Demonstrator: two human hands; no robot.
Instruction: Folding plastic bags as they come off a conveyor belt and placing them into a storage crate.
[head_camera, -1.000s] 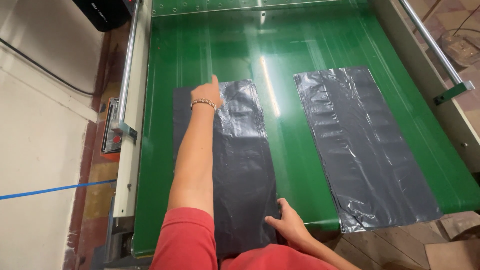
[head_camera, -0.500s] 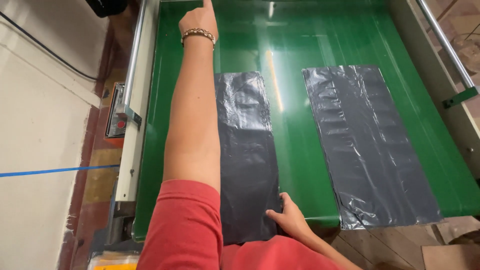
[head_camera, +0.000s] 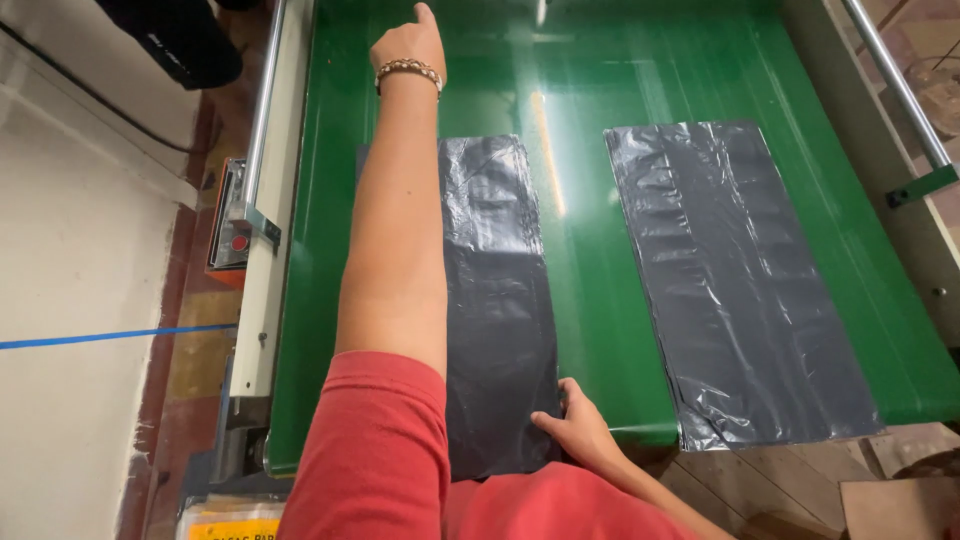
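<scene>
Black bag (head_camera: 500, 300) btwn hands: right (head_camera: 575, 425) touching, left (head_camera: 408, 45) beyond.

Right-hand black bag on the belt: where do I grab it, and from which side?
Probably the near right corner of the right bag, coming from the near end of the belt. The bag lies flat lengthwise, and that crinkled near edge overhangs the belt's end, so fingers could get under it there. The right hand already rests on the left bag at that end; the left hand is stretched far up.

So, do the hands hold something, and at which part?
The right hand presses the near right edge of the left bag. The left hand reaches beyond it, holding nothing.
</scene>
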